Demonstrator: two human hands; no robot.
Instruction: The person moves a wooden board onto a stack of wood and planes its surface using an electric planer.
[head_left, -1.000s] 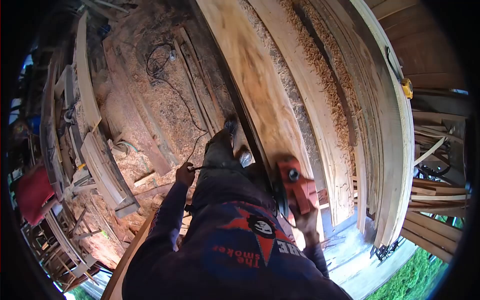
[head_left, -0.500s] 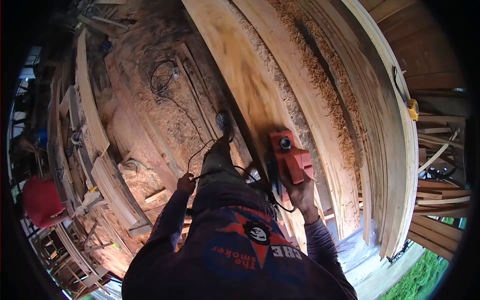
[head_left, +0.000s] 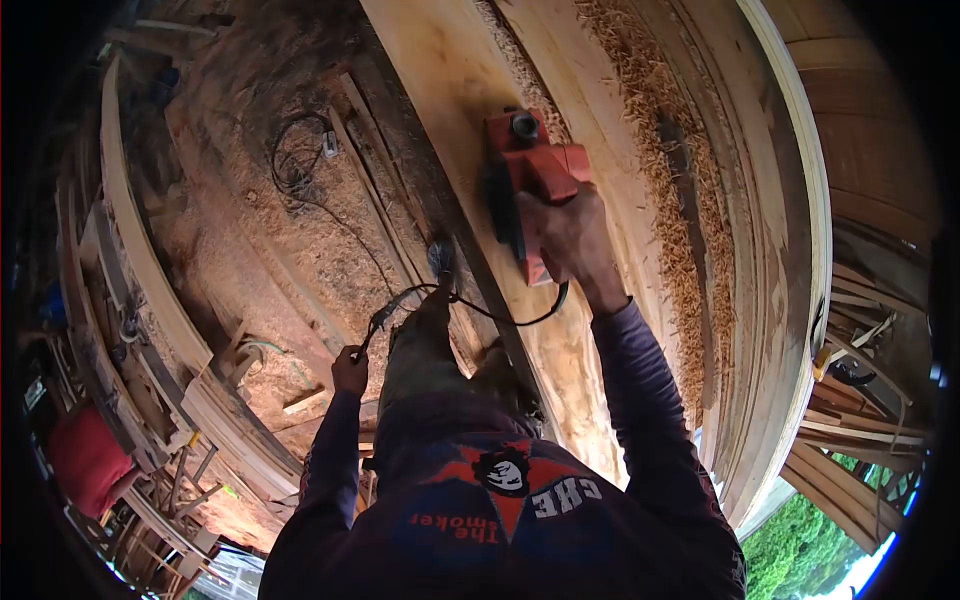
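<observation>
My right hand (head_left: 577,240) is wrapped round the handle of a red power planer (head_left: 535,165), which rests on a wide light plank (head_left: 455,75). A black cord (head_left: 500,318) runs from the planer's rear across to my left hand (head_left: 350,370). The fingers of my left hand are closed round this cord, beside my leg and off the plank.
Wood shavings (head_left: 690,260) lie along the neighbouring boards. A coiled cable (head_left: 295,165) lies on the shavings-strewn floor near loose strips. More lumber (head_left: 150,240) is stacked at left, near a person in red (head_left: 90,460). A yellow tape measure (head_left: 822,360) sits at the right edge.
My right hand has pushed the planer forward along the plank, up in the view. The cord now stretches in a longer curve between the planer and my left hand, which still holds it.
</observation>
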